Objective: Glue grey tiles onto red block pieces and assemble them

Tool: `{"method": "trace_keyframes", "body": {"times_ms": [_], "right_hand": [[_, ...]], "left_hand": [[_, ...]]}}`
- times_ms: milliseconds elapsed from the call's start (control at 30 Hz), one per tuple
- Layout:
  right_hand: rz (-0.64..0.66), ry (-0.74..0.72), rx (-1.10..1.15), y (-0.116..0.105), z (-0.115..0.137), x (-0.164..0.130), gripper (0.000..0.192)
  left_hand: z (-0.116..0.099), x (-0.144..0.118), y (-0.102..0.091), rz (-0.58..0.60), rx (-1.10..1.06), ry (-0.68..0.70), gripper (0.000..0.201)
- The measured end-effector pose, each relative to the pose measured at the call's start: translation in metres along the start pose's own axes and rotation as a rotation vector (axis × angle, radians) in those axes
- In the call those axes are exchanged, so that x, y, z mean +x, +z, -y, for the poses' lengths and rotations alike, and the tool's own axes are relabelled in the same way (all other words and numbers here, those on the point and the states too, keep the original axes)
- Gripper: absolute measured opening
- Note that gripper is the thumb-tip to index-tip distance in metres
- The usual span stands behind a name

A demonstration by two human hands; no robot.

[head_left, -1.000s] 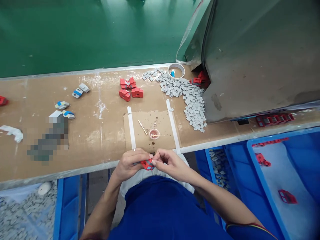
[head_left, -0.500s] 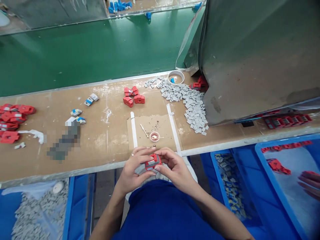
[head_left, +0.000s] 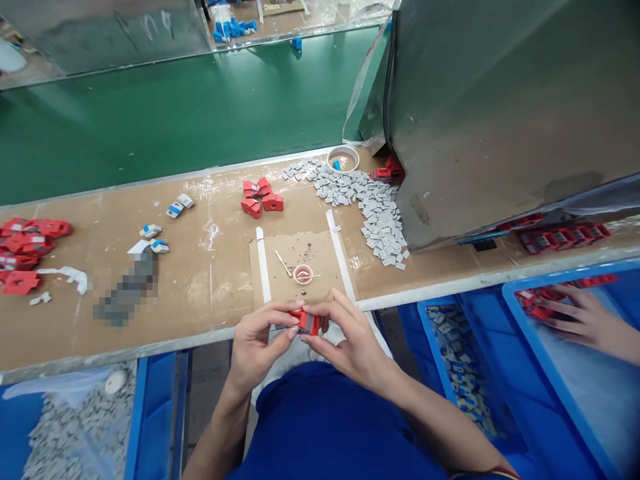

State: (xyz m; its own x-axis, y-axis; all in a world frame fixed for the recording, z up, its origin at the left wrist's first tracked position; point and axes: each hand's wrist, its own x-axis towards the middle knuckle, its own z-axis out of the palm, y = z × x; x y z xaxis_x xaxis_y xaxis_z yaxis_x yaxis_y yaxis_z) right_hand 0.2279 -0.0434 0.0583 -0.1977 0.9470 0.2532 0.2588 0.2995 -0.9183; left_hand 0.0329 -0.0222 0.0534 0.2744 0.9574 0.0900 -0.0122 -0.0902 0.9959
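Note:
Between my two hands, just over the table's front edge, is a small red plastic part with a grey band point(head_left: 310, 323). The fingertips and thumb of my left hand point(head_left: 260, 337) pinch its left end. My right hand point(head_left: 347, 333) grips its right side, thumb below and fingers above. My fingers cover part of it. Beyond my hands a small round cup point(head_left: 303, 274) holds something reddish, with a thin stick across it. A thin white tool point(head_left: 283, 263) lies left of the cup on a cardboard sheet point(head_left: 325, 257) edged with white tape.
Red parts lie in a small cluster point(head_left: 263, 197) and a left pile point(head_left: 30, 243). Grey tiles point(head_left: 383, 220) spread beside a tape roll point(head_left: 343, 160) and a metal housing point(head_left: 500, 120). A co-worker's hand point(head_left: 580, 317) touches red parts in a blue bin point(head_left: 560, 393).
The red part has been turned in my hands, and both hands have changed their finger grip on it. The co-worker's hand has reached further into the right bin, onto the red parts.

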Motion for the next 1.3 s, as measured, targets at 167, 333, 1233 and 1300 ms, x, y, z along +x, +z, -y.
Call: {"method": "trace_keyframes", "body": {"times_ms": [167,333,1233,1300], "right_hand": [[-0.002,-0.057,-0.061,0.001,-0.002,-0.005,0.018],[-0.037,0.014,0.033,0.006,-0.009,-0.006,0.021],[-0.293,0.071,-0.272,-0.083,0.021,-0.057,0.015],[-0.5,0.113,-0.39,-0.118,0.011,-0.075,0.018]], "left_hand": [[0.002,-0.004,0.005,-0.029,-0.07,-0.083,0.008],[0.003,-0.004,0.007,-0.032,-0.06,-0.077,0.007],[-0.018,0.06,0.032,0.431,0.549,0.439,0.045],[-0.009,0.084,0.011,0.21,0.619,0.362,0.038]]}}
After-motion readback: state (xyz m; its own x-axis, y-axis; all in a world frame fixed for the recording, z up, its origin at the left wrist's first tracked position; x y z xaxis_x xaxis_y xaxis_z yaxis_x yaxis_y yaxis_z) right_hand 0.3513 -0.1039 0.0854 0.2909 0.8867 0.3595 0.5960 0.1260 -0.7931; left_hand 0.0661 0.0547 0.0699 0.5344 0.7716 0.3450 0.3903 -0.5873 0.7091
